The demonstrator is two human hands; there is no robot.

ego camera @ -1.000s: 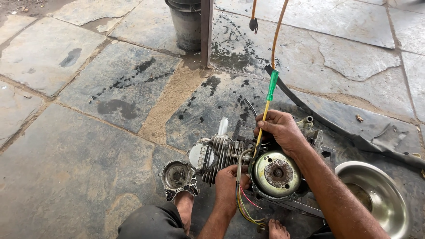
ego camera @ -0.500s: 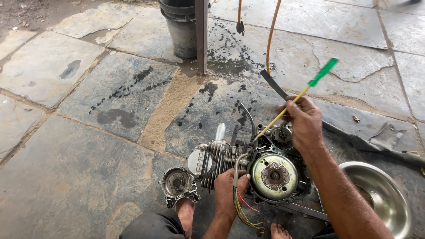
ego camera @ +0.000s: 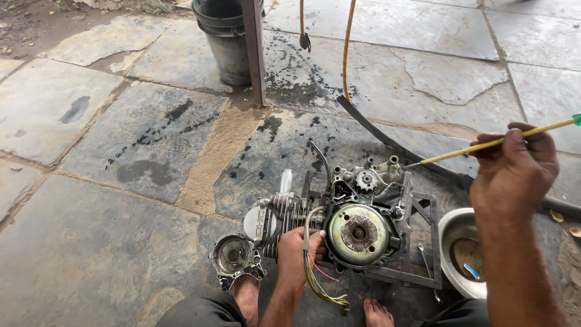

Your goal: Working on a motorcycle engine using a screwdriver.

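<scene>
Screwdriver lifted at the right edge of the frame, engine steadied below.

Nearest me, my left hand (ego camera: 298, 249) is closed on the engine (ego camera: 348, 221) at lower centre, just beside its wire bundle (ego camera: 319, 280) and round flywheel (ego camera: 358, 232). My right hand (ego camera: 513, 175) is clamped on the screwdriver (ego camera: 493, 143); its long axis runs nearly level, tip pointing left and slightly down, green handle end toward the right edge. Farther off, a bucket (ego camera: 227, 39) stands at upper centre.
</scene>
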